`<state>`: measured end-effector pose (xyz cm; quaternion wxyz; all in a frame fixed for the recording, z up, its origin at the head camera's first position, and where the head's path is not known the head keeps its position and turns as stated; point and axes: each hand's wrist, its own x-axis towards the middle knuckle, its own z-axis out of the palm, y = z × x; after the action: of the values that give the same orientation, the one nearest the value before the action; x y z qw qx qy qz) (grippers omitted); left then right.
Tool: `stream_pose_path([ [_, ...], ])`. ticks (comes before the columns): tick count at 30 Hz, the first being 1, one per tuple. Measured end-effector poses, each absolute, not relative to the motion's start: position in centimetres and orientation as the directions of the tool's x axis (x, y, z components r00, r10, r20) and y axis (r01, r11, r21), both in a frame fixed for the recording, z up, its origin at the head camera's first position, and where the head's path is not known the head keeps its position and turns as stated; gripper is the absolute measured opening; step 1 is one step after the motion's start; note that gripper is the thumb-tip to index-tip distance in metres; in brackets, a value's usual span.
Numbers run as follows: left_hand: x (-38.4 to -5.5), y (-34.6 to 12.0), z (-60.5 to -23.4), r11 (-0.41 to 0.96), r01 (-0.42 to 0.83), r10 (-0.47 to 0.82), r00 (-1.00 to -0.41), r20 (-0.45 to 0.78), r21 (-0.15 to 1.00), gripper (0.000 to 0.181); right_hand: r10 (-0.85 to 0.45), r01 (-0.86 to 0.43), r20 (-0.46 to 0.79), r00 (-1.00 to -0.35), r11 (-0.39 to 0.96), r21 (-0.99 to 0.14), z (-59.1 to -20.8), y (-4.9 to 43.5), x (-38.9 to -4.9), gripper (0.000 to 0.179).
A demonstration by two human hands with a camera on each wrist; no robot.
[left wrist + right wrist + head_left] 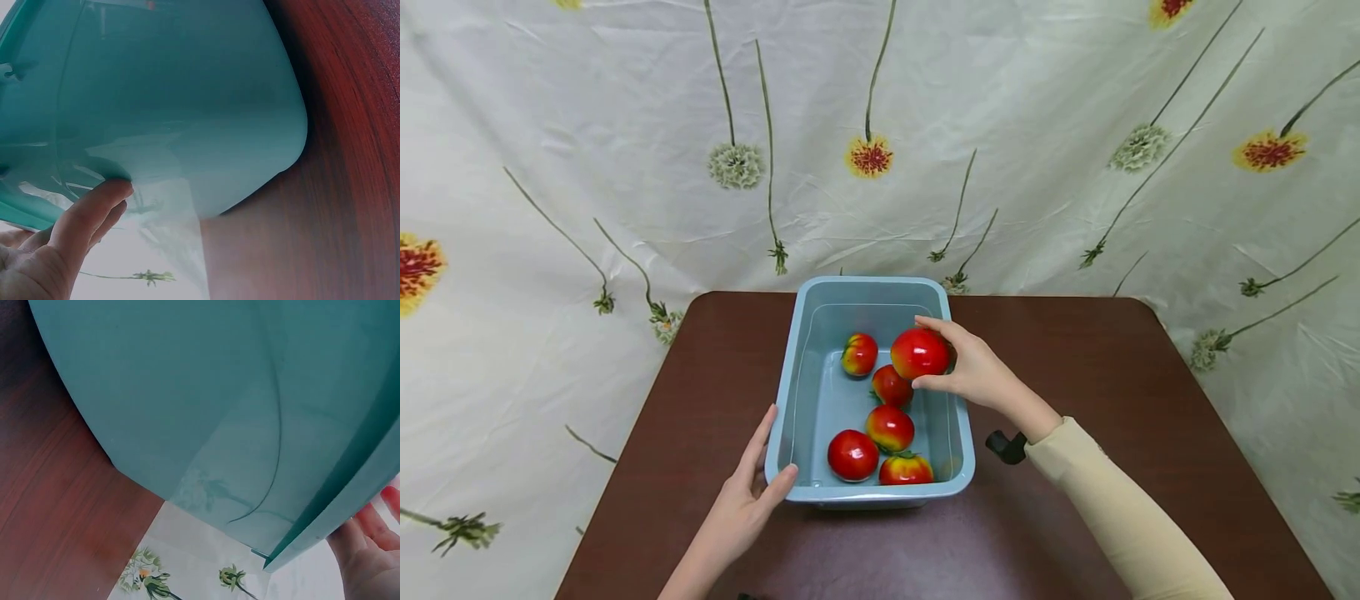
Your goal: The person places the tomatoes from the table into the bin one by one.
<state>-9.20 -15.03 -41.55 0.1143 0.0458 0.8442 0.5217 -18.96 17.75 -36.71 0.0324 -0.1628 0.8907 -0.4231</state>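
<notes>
A light blue plastic bin (786,383) stands on the table with several red tomatoes inside, some with yellow-green patches. One tomato (860,354) sits near the far left, another (853,455) near the front. My right hand (973,367) holds a large red tomato (919,353) between thumb and fingers, over the bin's right part; it overlaps a tomato (892,385) below. My left hand (741,500) rests against the bin's front left side, fingers fairly straight along the outer wall (162,112), thumb at the rim. The right wrist view shows that hand (369,562) beyond the rim, the held tomato hidden.
The dark brown wooden table (1075,375) extends to both sides of the bin, which stands close to the far edge. Behind hangs a white cloth (1015,100) with printed flowers. A black wrist device (1007,447) shows beside the right forearm.
</notes>
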Motion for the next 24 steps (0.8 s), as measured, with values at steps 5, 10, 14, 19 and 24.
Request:
stream_pose_path([
  [5, -9.20, -15.01, -41.55, 0.450, -0.038, 0.200, -0.970, -0.142, 0.892, 0.079, -0.328, -0.264, 0.079, -0.941, 0.570, -0.778, -36.70, 17.85, -18.85, 0.080],
  [10, -9.26, -15.05, -41.53, 0.443, -0.041, 0.209, -0.967, -0.147, 0.896, 0.079, -0.318, -0.270, 0.097, -0.943, 0.562, -0.782, -36.79, 18.06, -18.66, 0.075],
  [14, -9.35, -15.06, -41.50, 0.442, -0.054, 0.212, -0.964, -0.163, 0.895, 0.079, -0.297, -0.269, 0.118, -0.947, 0.539, -0.798, -36.88, 18.24, -18.40, 0.072],
  [19, -9.42, -15.08, -41.57, 0.443, -0.047, 0.212, -0.965, -0.156, 0.895, 0.079, -0.266, -0.260, 0.136, -0.954, 0.514, -0.817, -36.86, 18.43, -18.11, 0.067],
  [24, -9.41, -15.15, -41.67, 0.450, -0.024, 0.214, -0.968, -0.134, 0.893, 0.079, -0.248, -0.264, 0.152, -0.957, 0.520, -0.812, -36.88, 18.61, -18.00, 0.063],
])
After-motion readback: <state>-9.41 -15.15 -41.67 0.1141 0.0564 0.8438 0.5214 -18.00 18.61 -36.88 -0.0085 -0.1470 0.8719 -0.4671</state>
